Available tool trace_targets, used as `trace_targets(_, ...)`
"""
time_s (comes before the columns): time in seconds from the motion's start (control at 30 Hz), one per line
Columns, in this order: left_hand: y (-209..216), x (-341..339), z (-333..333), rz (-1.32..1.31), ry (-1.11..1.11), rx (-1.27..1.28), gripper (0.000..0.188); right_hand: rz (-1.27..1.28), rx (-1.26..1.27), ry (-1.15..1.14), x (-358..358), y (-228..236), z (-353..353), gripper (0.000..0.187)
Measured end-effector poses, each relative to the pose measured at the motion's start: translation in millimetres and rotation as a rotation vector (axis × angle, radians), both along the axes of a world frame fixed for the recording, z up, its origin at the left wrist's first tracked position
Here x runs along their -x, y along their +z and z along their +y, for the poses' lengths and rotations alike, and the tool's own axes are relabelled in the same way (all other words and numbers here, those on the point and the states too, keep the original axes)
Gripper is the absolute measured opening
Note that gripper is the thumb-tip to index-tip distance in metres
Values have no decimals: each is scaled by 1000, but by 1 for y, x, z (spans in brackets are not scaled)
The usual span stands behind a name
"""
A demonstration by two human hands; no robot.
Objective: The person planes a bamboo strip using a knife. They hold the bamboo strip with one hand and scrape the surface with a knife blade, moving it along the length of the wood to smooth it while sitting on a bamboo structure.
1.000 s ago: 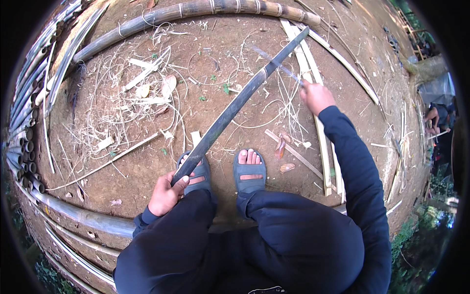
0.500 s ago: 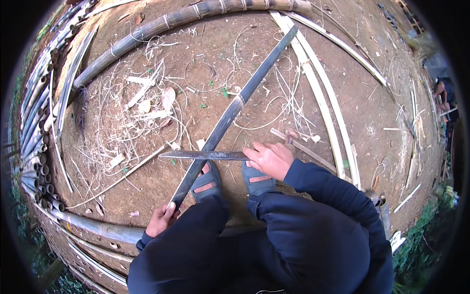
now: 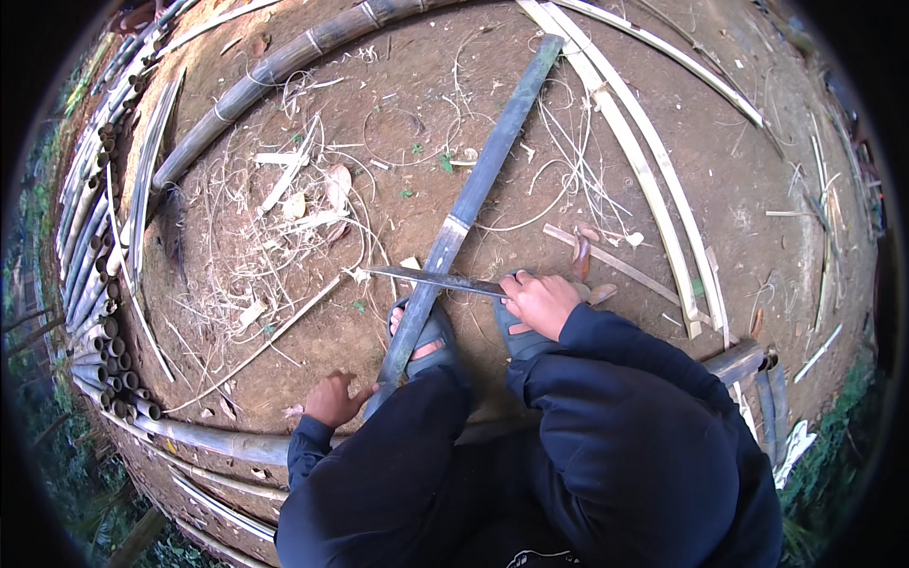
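My right hand (image 3: 542, 305) is wrapped round the handle of a long-bladed knife (image 3: 431, 277). Its blade points left and crosses over a split bamboo strip (image 3: 485, 180), just below a pale node. The dark outer face of the strip is up; it slants from the far middle down to my left knee, between my sandalled feet. At its near end, my left hand (image 3: 333, 399) has its thumb stretched out to the strip's edge, with the other fingers partly hidden. Whether the blade touches the bamboo I cannot tell.
A thick bamboo pole (image 3: 275, 71) curves across the far left. Pale split strips (image 3: 644, 170) lie on the right. Shavings (image 3: 284, 222) are heaped on the dirt at left, near stacked bamboo tubes (image 3: 99, 350). Another pole (image 3: 227, 447) lies behind my left hand.
The bamboo strip has slid toward me under the knife and shows more of its outer face. My left hand has loosened from its near end. The view has shifted slightly.
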State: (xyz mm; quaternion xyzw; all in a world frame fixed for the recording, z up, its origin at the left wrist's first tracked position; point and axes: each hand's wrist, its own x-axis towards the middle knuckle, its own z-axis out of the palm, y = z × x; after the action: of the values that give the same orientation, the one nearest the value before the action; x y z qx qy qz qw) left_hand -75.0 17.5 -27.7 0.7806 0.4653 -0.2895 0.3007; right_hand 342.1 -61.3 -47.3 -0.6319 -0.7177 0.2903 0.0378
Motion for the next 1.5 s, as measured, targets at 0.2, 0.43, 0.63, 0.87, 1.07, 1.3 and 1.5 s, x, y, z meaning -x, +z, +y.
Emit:
trace_targets(0.2,-20,-98,20,-363,200,-286,62,75,23,-167,0,-9,0,24)
trace_targets(0.43,-37,-102,8,-291,468,-79,70,31,-63,-191,-14,-6,9,24)
trace_targets(0.63,-6,-122,-6,-556,329,-149,49,-9,-231,10,12,27,21,23)
trace_targets(0.87,17,-123,-10,-356,585,45,37,-148,-212,53,-9,24,25,20)
trace_targets(1.07,15,-115,-15,-409,468,-152,36,-185,-67,-181,-55,31,58,15)
trace_targets(1.3,45,-84,-32,-251,548,-105,37,-218,-50,-240,-87,4,69,21)
trace_targets(1.5,47,-76,-38,-186,420,-300,40,-194,-18,33,-73,9,69,19)
